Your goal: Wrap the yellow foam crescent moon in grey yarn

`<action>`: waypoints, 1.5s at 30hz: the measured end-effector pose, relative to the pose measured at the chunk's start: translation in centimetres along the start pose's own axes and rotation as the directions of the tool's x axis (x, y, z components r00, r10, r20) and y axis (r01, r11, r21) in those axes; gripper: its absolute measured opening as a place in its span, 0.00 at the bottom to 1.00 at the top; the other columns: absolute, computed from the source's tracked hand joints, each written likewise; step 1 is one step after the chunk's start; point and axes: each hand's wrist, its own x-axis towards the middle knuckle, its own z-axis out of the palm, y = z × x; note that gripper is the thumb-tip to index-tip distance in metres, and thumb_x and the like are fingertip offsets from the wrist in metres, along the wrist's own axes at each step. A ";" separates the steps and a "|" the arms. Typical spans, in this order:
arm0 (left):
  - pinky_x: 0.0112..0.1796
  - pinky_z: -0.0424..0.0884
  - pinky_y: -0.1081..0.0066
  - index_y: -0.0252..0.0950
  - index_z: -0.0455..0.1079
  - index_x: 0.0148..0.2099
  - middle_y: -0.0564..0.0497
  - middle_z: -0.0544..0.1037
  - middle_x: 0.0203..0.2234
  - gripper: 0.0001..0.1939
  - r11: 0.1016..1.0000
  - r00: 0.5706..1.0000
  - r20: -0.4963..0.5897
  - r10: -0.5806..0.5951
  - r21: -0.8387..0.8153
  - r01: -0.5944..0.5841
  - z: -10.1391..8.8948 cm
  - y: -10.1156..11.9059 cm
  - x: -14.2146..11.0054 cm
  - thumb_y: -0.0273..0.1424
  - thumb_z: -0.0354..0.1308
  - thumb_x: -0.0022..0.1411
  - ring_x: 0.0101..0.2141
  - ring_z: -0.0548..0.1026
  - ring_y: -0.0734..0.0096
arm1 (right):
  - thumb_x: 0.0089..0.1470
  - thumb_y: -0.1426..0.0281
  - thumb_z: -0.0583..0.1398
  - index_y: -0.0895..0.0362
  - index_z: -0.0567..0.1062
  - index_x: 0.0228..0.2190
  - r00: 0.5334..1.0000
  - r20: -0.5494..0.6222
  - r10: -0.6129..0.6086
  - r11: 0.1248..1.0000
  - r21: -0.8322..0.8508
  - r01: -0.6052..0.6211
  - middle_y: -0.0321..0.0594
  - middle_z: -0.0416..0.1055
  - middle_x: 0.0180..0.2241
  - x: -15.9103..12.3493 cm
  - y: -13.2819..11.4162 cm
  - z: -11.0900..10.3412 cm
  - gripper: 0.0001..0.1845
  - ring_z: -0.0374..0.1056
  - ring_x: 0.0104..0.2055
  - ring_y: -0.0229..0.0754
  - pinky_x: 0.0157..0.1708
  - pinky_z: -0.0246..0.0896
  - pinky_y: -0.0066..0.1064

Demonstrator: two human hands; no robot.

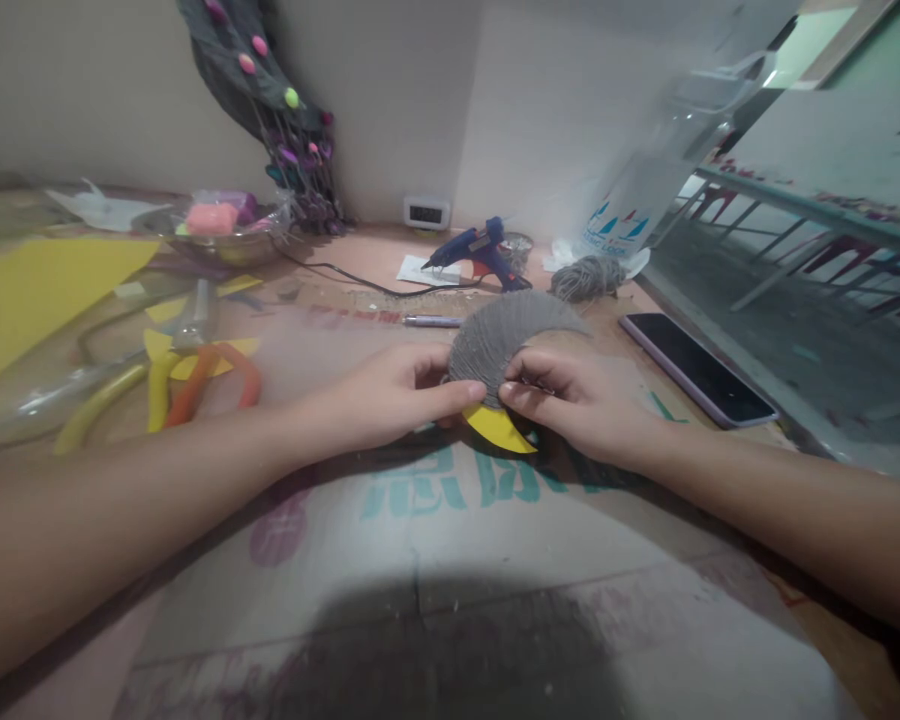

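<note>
Between my hands is a crescent shape (487, 335) wrapped in grey yarn, its lower tip bare yellow card (501, 430). My left hand (412, 390) pinches the crescent's left edge, thumb lying on the wrapped yarn. On the other side, my right hand (562, 395) grips the inner edge near where the grey yarn ends and the yellow begins. Some of the fingers are hidden behind the piece. A ball of grey yarn (589, 278) lies beyond my right hand. Just behind the crescent is a pen (432, 321).
A blue glue gun (484, 250) with a black cord rests at the back near a small digital clock (427, 213). Pliers (202, 370), yellow card (52, 290) and a metal bowl (229, 245) are on the left. A phone (697, 368) and plastic bottle (637, 190) stand right.
</note>
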 end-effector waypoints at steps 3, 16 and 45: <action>0.31 0.67 0.74 0.34 0.70 0.37 0.55 0.71 0.27 0.12 1.000 0.999 0.034 -0.004 -0.030 0.005 -0.1 -0.1 0.1 0.39 0.57 0.64 0.28 0.69 0.75 | 0.58 0.58 0.63 0.56 0.67 0.27 1.000 -0.001 -0.020 1.000 0.023 0.020 0.29 0.57 0.23 -0.1 -0.2 0.0 0.17 0.53 0.24 0.32 0.22 0.50 0.25; 0.30 0.67 0.75 0.34 0.71 0.38 0.55 0.71 0.28 0.11 0.988 1.000 -0.013 -0.015 -0.152 0.013 -0.4 0.2 0.1 0.38 0.61 0.63 0.27 0.69 0.77 | 0.65 0.50 0.52 0.55 0.70 0.42 0.897 -0.079 -0.434 0.869 -0.298 0.395 0.41 0.71 0.38 -0.6 1.0 -1.0 0.22 0.65 0.35 0.39 0.33 0.61 0.33; 0.28 0.65 0.74 0.34 0.69 0.38 0.55 0.70 0.26 0.13 0.985 0.998 -0.047 -0.045 -0.166 0.037 -0.5 0.0 0.0 0.40 0.62 0.62 0.27 0.68 0.75 | 0.64 0.69 0.54 0.59 0.75 0.43 0.829 0.085 -0.553 0.448 -0.808 0.382 0.45 0.77 0.33 -0.4 1.1 -2.5 0.12 0.71 0.34 0.43 0.33 0.62 0.33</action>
